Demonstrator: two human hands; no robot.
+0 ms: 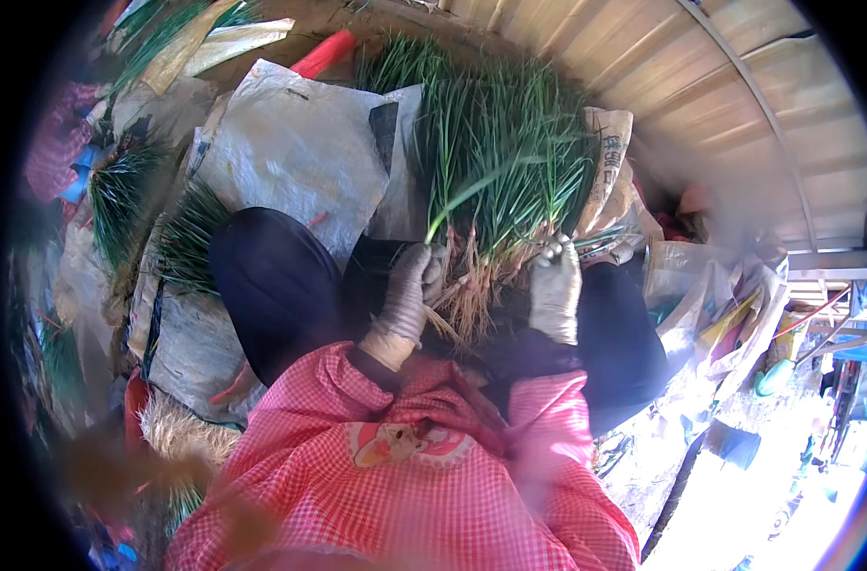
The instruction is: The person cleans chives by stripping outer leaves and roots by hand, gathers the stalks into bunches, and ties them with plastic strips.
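A wide pile of green leafy stalks [508,157], like green onions or chives, lies before me with its pale stringy roots [472,300] towards my lap. My left hand [415,278], in a dirty pale glove, is closed around the base of a stalk [469,194] whose broad leaf slants up to the right. On the pile's right side my right hand [556,282], gloved too, has its fingers curled at the root ends of the stalks. Whether it grips any of them cannot be made out.
A white woven sack [298,150] lies left of the pile, and a printed sack [606,168] on its right. More green bundles [191,239] lie beyond my left knee [273,278]. At the far left is another person [59,143] in a checked garment. A corrugated wall [726,100] rises at upper right.
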